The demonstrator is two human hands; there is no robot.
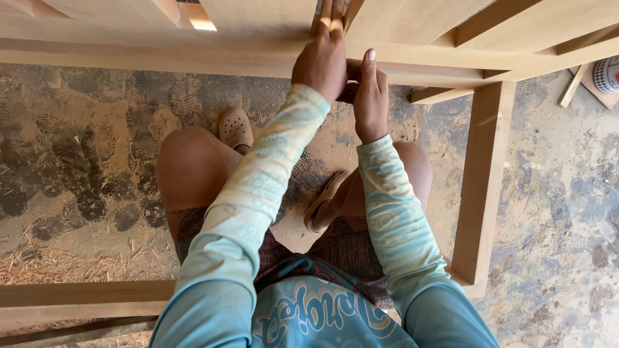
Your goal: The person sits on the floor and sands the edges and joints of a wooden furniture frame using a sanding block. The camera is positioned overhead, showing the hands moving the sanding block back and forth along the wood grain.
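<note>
- The left hand [320, 61] reaches up against the horizontal rail of a pale wooden frame [193, 55], its fingers stretched flat over the rail's upper edge and onto the board above; it grips nothing, it presses.
- The right hand [370, 96] sits just beside the left, thumb raised, with its fingers curled narrowly around a small dark object [349, 92] held against the rail's underside. What that object is cannot be told; most of it is hidden behind the two hands.
- The frame runs across the top of the view, and an upright post [482, 180] drops from it at the right down to a lower rail [84, 293] at the bottom left.
- Judged by its look, the frame is bare, smooth-planed timber: stiff, fairly heavy and not fragile, though dusty surfaces may be slippery under the palm. The square edges of the rail and the post offer the surest hold.
- The small dark object seems light and fits within the curled fingers, so a pinch between thumb and fingertips suits it.
- The person crouches over a dirt floor [97, 154] marked with shoe prints, with sawdust and shavings [71, 261] along the lower rail.
- Two tan sandals [236, 128] show below the knees, and the long sleeves [271, 167] are light blue and patterned.
</note>
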